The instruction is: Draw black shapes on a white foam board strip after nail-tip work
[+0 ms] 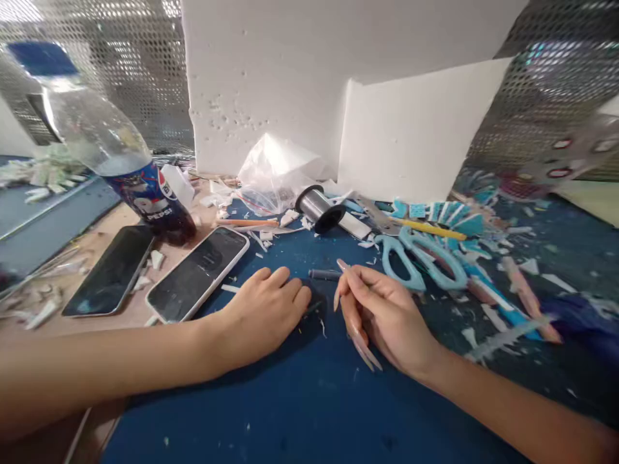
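Note:
My left hand [265,309] rests palm down on the blue cutting mat [300,399], its fingers curled and pressed together, with nothing visible in them. My right hand [382,316] lies beside it to the right, fingers drawn into a loose pinch; whether they hold anything I cannot make out. A short dark grey stick [325,274] lies just beyond the fingertips of both hands. Light blue scissors [420,258] lie open right of the right hand.
Two phones [200,272] [112,270] lie face up at the left, behind them a Pepsi bottle [120,154]. A metal spool [316,207], plastic bag [275,171], yellow pencil [430,229], foam scraps and white foam blocks [416,129] crowd the back.

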Available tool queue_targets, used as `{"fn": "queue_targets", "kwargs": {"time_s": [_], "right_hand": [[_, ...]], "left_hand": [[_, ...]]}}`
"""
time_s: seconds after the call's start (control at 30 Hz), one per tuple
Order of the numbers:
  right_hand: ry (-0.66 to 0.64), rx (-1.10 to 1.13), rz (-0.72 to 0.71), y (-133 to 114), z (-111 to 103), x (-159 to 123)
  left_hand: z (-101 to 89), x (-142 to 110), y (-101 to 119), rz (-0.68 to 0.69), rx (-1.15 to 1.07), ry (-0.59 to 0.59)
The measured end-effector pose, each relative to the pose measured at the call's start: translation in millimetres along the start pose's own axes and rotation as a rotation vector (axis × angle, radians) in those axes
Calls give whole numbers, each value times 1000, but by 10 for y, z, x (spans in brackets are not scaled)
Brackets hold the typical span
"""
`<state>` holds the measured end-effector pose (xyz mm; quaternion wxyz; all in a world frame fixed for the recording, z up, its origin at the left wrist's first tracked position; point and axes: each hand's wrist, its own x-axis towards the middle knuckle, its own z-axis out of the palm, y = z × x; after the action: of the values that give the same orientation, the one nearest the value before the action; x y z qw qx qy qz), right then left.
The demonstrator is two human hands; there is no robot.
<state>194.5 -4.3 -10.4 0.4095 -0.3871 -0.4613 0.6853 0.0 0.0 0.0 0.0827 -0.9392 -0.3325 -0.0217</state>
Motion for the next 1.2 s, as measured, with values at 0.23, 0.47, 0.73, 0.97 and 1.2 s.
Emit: {"fn": "queue_targets", "kwargs": {"time_s": [0.23, 0.47, 0.73, 0.97, 1.2], "right_hand": [[4, -2, -11, -1, 10, 19], [15, 18, -10, 2, 9, 18], [-30, -14, -27, -5, -8, 16], [-81, -130, -29, -13, 6, -15], [-48, -217, -39, 1, 16, -18]], "left_hand": [[-17, -20, -1, -20, -29, -46], [-39, -32, -53, 55, -72, -93], [24, -117, 69, -549, -1255, 144], [72, -77, 85, -660, -1834, 160], [64, -61, 48, -643, -1944, 113]]}}
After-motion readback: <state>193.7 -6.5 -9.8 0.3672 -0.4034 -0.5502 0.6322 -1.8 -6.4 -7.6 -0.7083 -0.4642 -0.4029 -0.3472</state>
